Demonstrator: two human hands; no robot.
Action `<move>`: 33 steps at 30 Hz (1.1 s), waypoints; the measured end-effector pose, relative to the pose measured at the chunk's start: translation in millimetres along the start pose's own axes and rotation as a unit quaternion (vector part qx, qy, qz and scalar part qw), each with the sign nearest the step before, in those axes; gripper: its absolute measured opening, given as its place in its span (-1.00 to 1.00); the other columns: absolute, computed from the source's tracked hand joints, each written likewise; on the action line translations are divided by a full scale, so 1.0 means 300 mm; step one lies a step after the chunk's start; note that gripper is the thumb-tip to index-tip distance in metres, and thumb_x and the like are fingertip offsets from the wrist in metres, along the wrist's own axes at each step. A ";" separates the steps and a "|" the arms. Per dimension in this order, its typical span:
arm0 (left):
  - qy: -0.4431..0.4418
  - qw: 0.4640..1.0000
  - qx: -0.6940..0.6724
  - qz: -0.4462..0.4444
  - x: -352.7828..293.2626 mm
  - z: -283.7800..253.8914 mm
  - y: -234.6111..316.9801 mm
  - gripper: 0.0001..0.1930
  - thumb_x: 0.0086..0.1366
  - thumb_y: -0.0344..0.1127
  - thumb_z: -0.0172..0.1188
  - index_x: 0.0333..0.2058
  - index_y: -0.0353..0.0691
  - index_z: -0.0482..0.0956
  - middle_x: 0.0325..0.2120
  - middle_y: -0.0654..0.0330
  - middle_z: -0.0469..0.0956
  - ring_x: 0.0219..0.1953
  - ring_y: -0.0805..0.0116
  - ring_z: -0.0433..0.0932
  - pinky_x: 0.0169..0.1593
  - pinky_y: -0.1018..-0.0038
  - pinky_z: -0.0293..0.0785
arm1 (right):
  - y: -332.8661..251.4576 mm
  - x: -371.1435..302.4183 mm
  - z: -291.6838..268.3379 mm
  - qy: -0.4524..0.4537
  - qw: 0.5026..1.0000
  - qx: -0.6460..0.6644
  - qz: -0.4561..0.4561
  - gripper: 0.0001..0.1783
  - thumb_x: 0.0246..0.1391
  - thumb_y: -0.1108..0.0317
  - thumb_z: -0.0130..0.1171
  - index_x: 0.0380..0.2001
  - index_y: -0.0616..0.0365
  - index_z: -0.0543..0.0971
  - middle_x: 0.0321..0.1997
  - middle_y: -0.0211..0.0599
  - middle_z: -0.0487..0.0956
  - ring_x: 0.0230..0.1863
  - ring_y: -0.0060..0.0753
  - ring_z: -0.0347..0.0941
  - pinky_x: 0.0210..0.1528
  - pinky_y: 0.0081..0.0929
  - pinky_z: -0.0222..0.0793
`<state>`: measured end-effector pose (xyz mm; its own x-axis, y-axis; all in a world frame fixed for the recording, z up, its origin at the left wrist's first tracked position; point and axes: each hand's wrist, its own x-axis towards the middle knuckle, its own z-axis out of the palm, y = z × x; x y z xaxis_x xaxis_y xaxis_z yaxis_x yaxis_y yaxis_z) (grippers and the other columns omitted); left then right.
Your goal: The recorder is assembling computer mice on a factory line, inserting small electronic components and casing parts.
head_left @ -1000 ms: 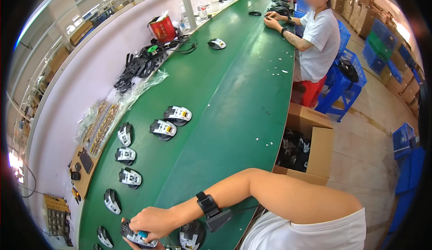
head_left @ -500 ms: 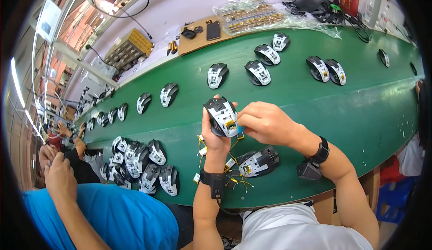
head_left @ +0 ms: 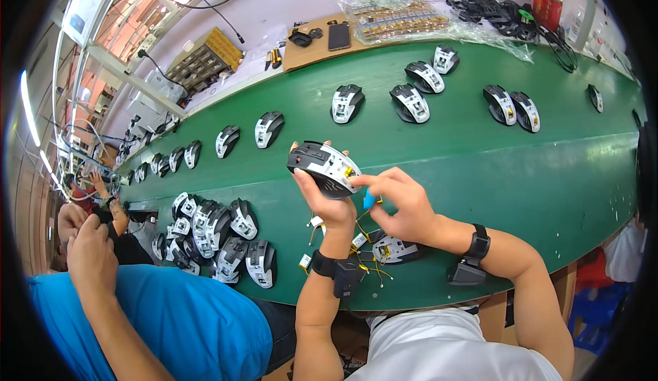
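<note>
My left hand [head_left: 329, 206] grips a black-and-white computer mouse [head_left: 327, 167] from below, tilted, its light inner shell facing up. A small yellow-taped piece [head_left: 350, 173] shows in the opening at one end of this mouse. The forefinger of my right hand [head_left: 404, 206] is stretched out and touches the mouse by that opening. Its thumb stands apart, with a blue cover or piece [head_left: 370, 199] at the tip. Below my hands, partly hidden by the right one, lies another mouse [head_left: 394, 249]. Beside it are small battery-like packs [head_left: 358, 241] with yellow tape and thin wires.
Heaped mice [head_left: 212, 227] lie to the left, and more stand in a row along the green bench [head_left: 480, 168]. A phone [head_left: 338, 36] lies on cardboard at the back, near plastic-wrapped parts [head_left: 397, 19]. A person in a blue shirt [head_left: 151, 319] sits on my left.
My left hand has turned the mouse onto a slant, its black end now toward the left. My right forefinger has straightened and the thumb has moved away from it. The view has shifted slightly.
</note>
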<state>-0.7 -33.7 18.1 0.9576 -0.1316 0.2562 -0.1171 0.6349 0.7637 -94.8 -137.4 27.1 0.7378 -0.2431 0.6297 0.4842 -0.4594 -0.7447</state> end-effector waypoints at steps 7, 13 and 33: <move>-0.039 0.985 -0.111 -0.123 0.022 -0.029 0.002 -0.47 0.47 0.12 -0.34 0.20 -0.09 0.23 -0.06 -0.06 0.50 -0.11 0.03 0.56 -0.04 0.20 0.52 | 0.013 0.003 -0.001 -0.058 0.968 -0.146 -0.196 -0.69 -0.41 0.57 0.24 -0.51 0.18 0.34 0.06 -0.18 0.52 -0.26 -0.18 0.48 -0.28 -0.35 0.46; -0.036 0.982 -0.113 -0.146 0.008 -0.022 0.005 -0.47 0.46 0.13 -0.35 0.19 -0.08 0.24 -0.06 -0.06 0.50 -0.15 0.03 0.58 -0.08 0.23 0.56 | 0.004 -0.007 0.002 -0.036 0.974 -0.151 -0.163 -0.65 -0.43 0.56 0.26 -0.49 0.18 0.34 0.04 -0.16 0.50 -0.30 -0.18 0.49 -0.34 -0.38 0.46; -0.084 0.993 0.085 -0.002 -0.020 0.018 -0.004 -0.45 0.48 0.01 -0.24 0.29 -0.19 0.06 0.08 -0.09 0.33 0.02 0.17 0.47 0.04 0.31 0.46 | -0.013 0.084 -0.047 -0.026 0.998 0.036 0.041 -0.50 -0.15 0.25 0.43 -0.32 0.22 0.31 0.24 0.17 0.31 0.12 0.07 0.41 0.04 -0.23 0.39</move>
<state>-7.7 -37.9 18.9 0.9025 -0.2672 0.3377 -0.1704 0.4986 0.8499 -84.7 -153.8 49.2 0.7995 -0.2315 0.5543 0.4517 -0.3765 -0.8088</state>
